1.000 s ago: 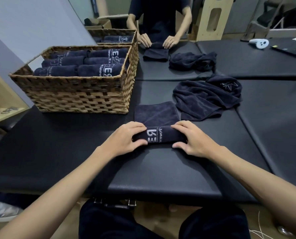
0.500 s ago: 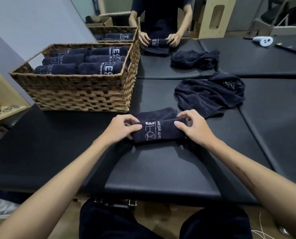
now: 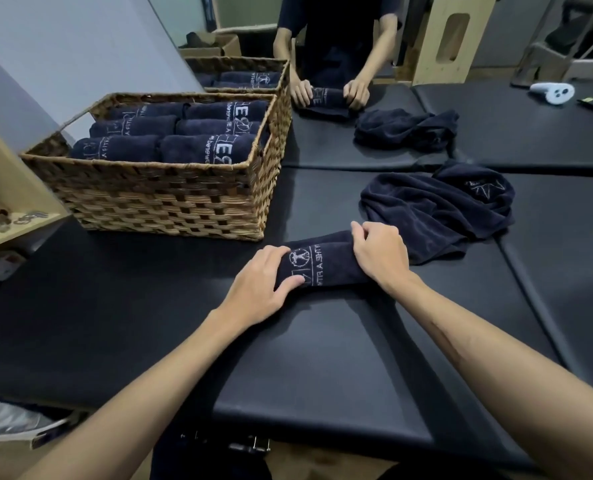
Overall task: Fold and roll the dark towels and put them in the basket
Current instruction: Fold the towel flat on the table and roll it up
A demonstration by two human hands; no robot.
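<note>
Black padded table (image 3: 288, 358) underfoot, pale wall to the left, wooden furniture at the back. Near the left edge, the wicker basket (image 3: 170, 199) packed with rolled towels (image 3: 170, 133); a loose towel heap (image 3: 437, 206) lies right. Centre stage, the rolled towel (image 3: 322, 263) on the pad: left hand (image 3: 264, 285) and right hand (image 3: 380, 256) curl fingers over its ends. Opposite, another person (image 3: 336, 39) grips a roll.

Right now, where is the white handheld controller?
In the head view, the white handheld controller lies far right on the black padded table, beyond the loose dark towel pile.
</note>
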